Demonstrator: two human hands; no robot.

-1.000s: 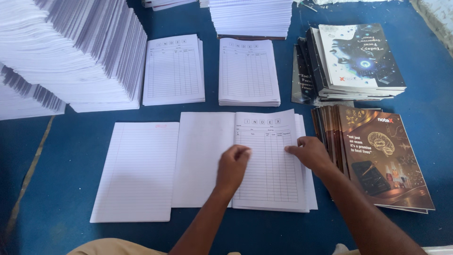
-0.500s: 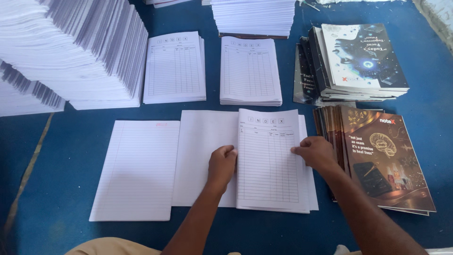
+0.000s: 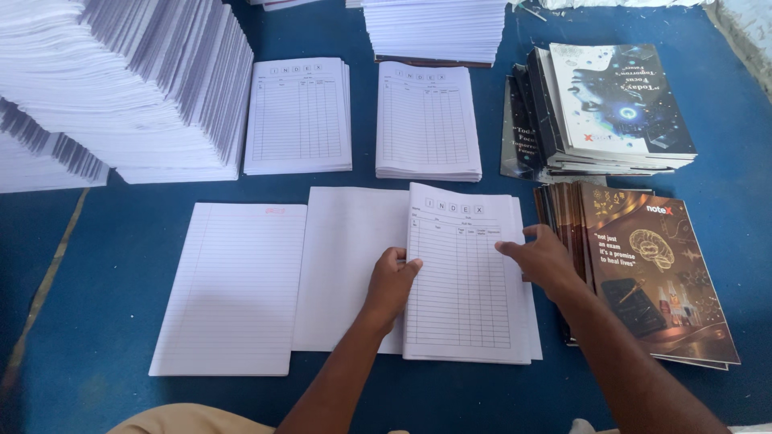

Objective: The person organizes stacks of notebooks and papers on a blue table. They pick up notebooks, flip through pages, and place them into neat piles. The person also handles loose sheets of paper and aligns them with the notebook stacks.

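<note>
index sheet (image 3: 462, 277) lies between lined pad (image 3: 233, 285) and covers (image 3: 659, 273).

two index-sheet stacks (image 3: 298, 116), two cover piles (image 3: 619, 104)

Both bare forearms reach forward from the bottom edge and converge slightly. The left hand (image 3: 392, 281) lies palm down, fingers curled, thumb pointing right. The right hand (image 3: 543, 259) lies palm down, fingers stretched left and slightly spread.

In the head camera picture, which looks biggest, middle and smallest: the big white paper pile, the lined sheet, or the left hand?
1. Big white paper pile, largest.
2. Lined sheet, nearer the camera, so its rank is less sure.
3. Left hand, smallest.
</note>
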